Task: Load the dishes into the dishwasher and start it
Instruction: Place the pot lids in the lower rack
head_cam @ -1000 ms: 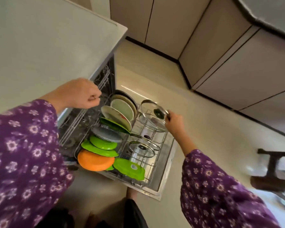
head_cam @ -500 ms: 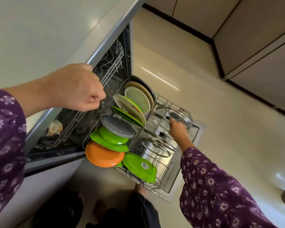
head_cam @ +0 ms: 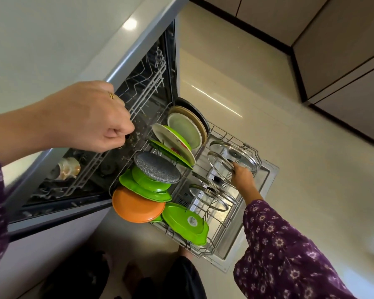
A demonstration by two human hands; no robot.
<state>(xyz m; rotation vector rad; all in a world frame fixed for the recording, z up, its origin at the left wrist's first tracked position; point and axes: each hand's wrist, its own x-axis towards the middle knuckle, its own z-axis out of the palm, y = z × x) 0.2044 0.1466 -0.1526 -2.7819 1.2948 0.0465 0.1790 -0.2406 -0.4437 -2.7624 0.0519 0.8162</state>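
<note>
Pale table (head_cam: pixel 52 39) fills upper left. Below its edge, open dishwasher (head_cam: pixel 172 61): upper rack (head_cam: pixel 147 87) inside, lower rack (head_cam: pixel 216 244) pulled out, centre frame. Plates (head_cam: pixel 185 130) upright along lower rack's left side, orange and green lowest. Right grip (head_cam: pixel 243 176) pinches rim of glass lid (head_cam: pixel 219 167) standing in lower rack, right of plates. Left grip (head_cam: pixel 91 117) curled into fist before upper rack; holding wire or not, cannot tell.

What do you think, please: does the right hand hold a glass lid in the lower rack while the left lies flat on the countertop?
Not quite. The right hand does hold a glass lid in the lower rack, but the head view shows the left hand gripping the upper rack by its front wire, not lying flat on the countertop.
</note>
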